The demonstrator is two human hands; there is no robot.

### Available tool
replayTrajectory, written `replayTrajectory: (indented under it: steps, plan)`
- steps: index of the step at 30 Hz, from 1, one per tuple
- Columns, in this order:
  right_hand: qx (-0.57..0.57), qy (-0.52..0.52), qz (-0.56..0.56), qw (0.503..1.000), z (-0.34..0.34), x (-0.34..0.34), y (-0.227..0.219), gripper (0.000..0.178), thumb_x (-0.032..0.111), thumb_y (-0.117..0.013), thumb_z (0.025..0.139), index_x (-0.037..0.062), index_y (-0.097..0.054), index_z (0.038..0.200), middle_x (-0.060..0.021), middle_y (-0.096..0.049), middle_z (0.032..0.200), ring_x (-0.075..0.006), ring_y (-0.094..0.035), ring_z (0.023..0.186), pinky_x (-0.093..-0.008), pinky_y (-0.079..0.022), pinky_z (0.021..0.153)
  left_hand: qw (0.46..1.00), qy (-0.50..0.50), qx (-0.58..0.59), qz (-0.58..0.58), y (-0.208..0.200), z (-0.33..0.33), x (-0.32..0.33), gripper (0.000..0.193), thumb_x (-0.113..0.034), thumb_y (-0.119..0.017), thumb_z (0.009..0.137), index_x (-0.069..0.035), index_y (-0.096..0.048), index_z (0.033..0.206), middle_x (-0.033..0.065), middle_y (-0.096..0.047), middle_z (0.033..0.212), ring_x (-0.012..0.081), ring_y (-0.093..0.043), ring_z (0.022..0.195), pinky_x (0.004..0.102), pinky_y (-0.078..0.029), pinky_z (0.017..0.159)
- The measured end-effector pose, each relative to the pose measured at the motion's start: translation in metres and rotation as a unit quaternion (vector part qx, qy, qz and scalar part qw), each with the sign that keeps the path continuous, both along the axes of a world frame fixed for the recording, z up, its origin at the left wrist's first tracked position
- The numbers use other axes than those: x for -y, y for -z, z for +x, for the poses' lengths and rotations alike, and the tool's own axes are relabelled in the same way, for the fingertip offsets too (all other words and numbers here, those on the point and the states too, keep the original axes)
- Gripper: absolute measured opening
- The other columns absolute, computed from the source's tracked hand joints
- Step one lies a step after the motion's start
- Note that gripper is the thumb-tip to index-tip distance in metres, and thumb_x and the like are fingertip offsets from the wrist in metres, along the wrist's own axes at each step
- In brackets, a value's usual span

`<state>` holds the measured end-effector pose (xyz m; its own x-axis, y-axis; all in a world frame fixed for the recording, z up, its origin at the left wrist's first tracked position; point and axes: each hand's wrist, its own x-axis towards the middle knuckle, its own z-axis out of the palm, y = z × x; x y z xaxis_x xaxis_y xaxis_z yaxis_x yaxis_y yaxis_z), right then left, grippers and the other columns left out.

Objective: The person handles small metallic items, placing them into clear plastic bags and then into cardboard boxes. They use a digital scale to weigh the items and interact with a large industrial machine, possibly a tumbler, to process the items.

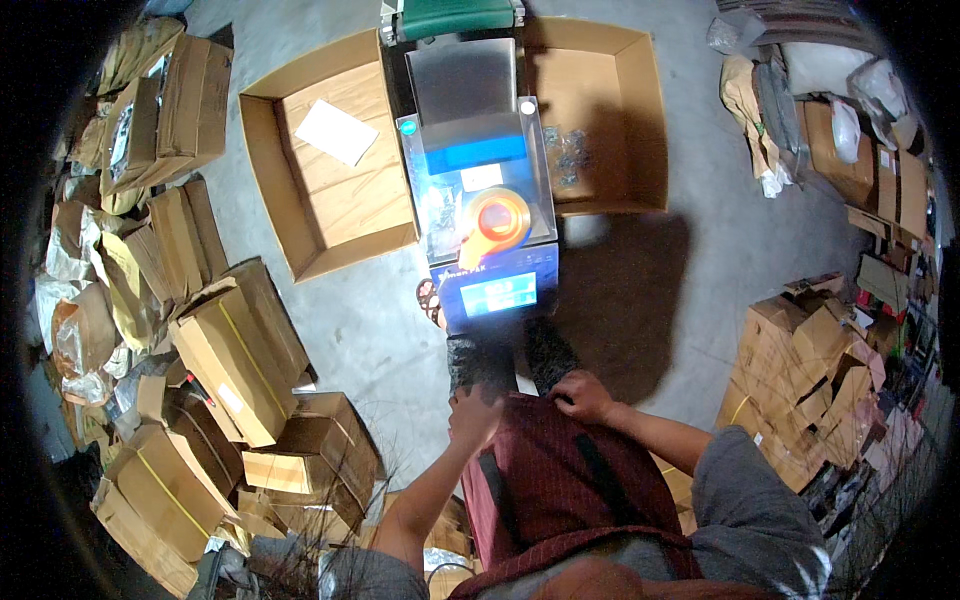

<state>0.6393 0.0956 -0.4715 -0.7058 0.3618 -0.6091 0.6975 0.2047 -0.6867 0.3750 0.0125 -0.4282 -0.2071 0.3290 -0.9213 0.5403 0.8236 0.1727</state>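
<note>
Cartons (240,370): piled at left.
Left box (280,190): open, white sheet (337,133) inside.
Left hand (475,413): at the cloth (585,490), cannot tell whether closed.
Machine (447,215): beyond both hands, screen (498,294) lit.
Cloth: red, near side, center.
Right hand (585,397): on its far edge, fingers curled, grip unclear.
Right box (637,130): packets (567,155) inside.

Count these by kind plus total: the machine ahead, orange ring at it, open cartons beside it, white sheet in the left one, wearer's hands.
Machine: 1
Orange ring: 1
Open cartons, left and right: 2
White sheet: 1
Hands, left and right: 2
Total: 7
</note>
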Motion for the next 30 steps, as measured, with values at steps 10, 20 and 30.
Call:
replayTrajectory:
  steps: [10,20,30]
  plan:
    - [0.037,-0.003,-0.031,0.999,-0.003,-0.004,0.004,0.026,0.028,-0.062,0.085,0.0097,-0.072,0.1,-0.0149,-0.068,0.101,-0.0345,-0.06,0.104,-0.047,-0.047,0.09,1.0,0.02,-0.008,0.0,0.01,0.004,0.013,0.06,-0.047,-0.061,0.084,-0.01,-0.053,0.131,0.0237,-0.046,0.132,0.0436,-0.043,0.125,0.0541,-0.047,0.097]
    - [0.139,0.286,0.016,0.948,-0.065,-0.061,0.088,0.049,0.046,-0.056,0.093,0.0009,-0.07,0.081,-0.0175,-0.068,0.075,-0.0334,-0.067,0.075,-0.0437,-0.05,0.071,1.0,-0.011,-0.011,0.013,0.019,0.005,0.025,0.06,-0.046,-0.063,0.084,-0.01,-0.054,0.132,0.0239,-0.042,0.139,0.043,-0.04,0.13,0.0544,-0.043,0.101]
    - [0.126,0.297,0.055,0.945,-0.098,-0.089,0.108,0.055,0.046,-0.061,0.089,0.0019,-0.066,0.057,-0.01,-0.06,0.049,-0.025,-0.062,0.048,-0.0401,-0.048,0.057,1.0,-0.004,-0.009,-0.013,0.016,0.003,0.017,0.06,-0.045,-0.063,0.084,-0.009,-0.055,0.131,0.0213,-0.045,0.139,0.0408,-0.042,0.128,0.0507,-0.043,0.102]
